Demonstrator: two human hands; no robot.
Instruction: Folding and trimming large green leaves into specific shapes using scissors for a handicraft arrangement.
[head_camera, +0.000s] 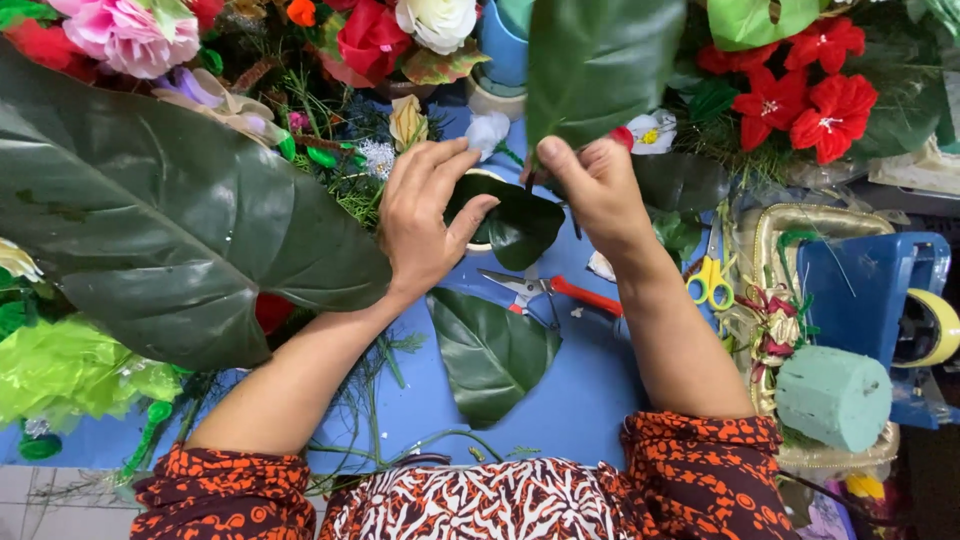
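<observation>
One head-worn camera looks almost straight down from close above a blue tabletop (590, 400). The wearer's patterned sleeves (700, 460) enter from six o'clock, forearms reaching toward twelve o'clock, where flowers (810, 90) crowd the frame's far edge. A large dark leaf (150, 220), very near the lens, fills nine o'clock.

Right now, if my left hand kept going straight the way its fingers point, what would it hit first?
The left hand points up and right, its thumb already on the folded dark leaf. Going straight on, it would likely meet the right hand pinching that leaf, though depth is hard to judge from above.
</observation>
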